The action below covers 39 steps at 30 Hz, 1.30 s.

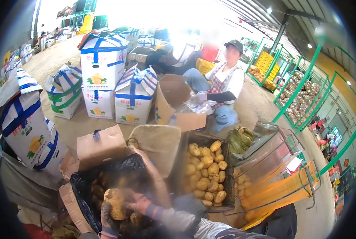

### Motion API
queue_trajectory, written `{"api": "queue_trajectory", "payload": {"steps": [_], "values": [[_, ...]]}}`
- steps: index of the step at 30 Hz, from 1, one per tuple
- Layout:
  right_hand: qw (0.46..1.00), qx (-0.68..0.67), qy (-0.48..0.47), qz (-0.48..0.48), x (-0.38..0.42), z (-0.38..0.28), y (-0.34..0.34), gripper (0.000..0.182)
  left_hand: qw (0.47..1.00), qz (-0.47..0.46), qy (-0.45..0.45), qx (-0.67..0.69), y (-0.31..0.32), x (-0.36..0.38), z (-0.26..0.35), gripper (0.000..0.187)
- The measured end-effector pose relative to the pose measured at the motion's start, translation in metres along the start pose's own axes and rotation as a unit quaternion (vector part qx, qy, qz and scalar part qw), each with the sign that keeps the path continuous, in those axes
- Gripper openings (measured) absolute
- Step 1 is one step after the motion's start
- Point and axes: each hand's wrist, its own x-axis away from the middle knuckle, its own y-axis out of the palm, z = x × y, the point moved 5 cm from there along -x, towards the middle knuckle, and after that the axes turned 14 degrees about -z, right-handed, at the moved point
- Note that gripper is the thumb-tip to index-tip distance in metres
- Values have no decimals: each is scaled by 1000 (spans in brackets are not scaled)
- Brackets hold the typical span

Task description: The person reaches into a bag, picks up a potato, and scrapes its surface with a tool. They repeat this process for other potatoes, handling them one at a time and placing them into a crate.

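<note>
A large potato (115, 204) with brown, dirt-like patches is held up over an open cardboard box lined with a black plastic bag (140, 169). My left hand (107, 219), in a dark glove, is closed around the potato's left and lower side. From the right, my right hand (140, 204), in a pinkish glove, has its fingers against the same potato; blur softens their outline. More potatoes (98, 187) lie inside the lined box, partly in shadow. To the right stands a dark crate (229, 179) filled with yellow potatoes (213, 169).
A beige plastic bin (156, 145) stands behind the lined box. White cartons with blue tape (134, 97) are stacked at left and behind. A person (227, 77) in a cap sits by an open carton (190, 120). An orange mesh bag on a metal frame (281, 197) is at right.
</note>
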Motion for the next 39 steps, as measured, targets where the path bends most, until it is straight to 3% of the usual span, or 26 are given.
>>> {"api": "queue_trajectory", "payload": {"steps": [4, 6, 7, 8, 9, 10, 11, 12, 13, 15, 16, 17, 18, 19, 20, 21, 23, 26, 30, 33, 36, 37, 39], "values": [[997, 7, 44, 61, 2, -5, -16, 30, 999, 15, -14, 40, 19, 1, 2, 59], [985, 98, 63, 127, 6, -8, -14, 25, 1000, 16, 3, 6, 20, -2, 2, 61], [942, 333, 3, 47, -22, 47, 2, 30, 996, 7, 6, 88, 23, -6, -1, 62], [877, 472, -41, 79, -22, 61, 10, 35, 995, 6, 16, 94, 30, -7, 6, 60], [842, 518, -113, 103, -8, 35, 7, 33, 995, 4, 26, 100, 37, -7, 12, 58], [834, 524, -124, 122, -11, 51, 9, 32, 994, 3, 36, 105, 44, -7, 18, 56], [823, 527, -180, 113, 2, 23, 3, 33, 996, 51, 15, 72, 33, 0, 18, 53], [833, 520, -159, 100, 4, 21, 3, 30, 992, 91, 19, 91, -2, 6, -2, 50], [857, 484, -148, 97, 35, 42, 35, 28, 979, 104, 73, -162, -19, 21, 4, 51], [857, 462, -167, 158, 36, 48, 36, 25, 959, 133, 113, -224, -30, 24, -6, 52], [836, 465, -195, 215, 10, 28, 17, 23, 980, 148, 95, -91, -25, 17, -5, 52], [928, 317, -101, 171, 7, 26, 11, 28, 980, 174, 84, 47, -19, 11, -4, 52], [927, 327, -99, 155, 8, 29, 13, 28, 982, 131, 73, 113, 8, 7, 10, 52], [935, 337, -67, 92, 6, 14, 12, 29, 989, 118, 86, -15, 4, 7, 12, 51], [937, 347, -30, 28, 7, 2, 10, 30, 990, 109, 88, -32, 0, 6, 9, 51], [929, 367, -29, 30, 8, -2, 11, 23, 990, 100, 89, -48, 4, 3, 13, 51], [913, 406, -21, 32, 2, -4, 14, 13, 985, 81, 61, 143, 8, -2, 12, 50], [909, 414, 47, 27, -12, 9, 12, 12, 994, 81, 30, 62, 5, -1, 15, 55], [913, 394, 105, 18, -17, 9, 11, 17, 987, 114, 2, 114, -14, -2, 4, 57], [898, 416, 121, 82, -20, 28, -3, 19, 980, 113, -27, 162, -6, 5, 10, 57], [903, 415, 90, 67, -13, 16, -6, 16, 986, 74, 5, 147, 10, 2, 18, 54], [894, 433, 110, 29, -13, 15, -1, 26, 995, 67, 24, 64, 9, 2, 21, 54], [897, 430, 93, 50, -8, 10, 4, 26, 995, 63, 52, -64, 7, 3, 22, 53]]}}
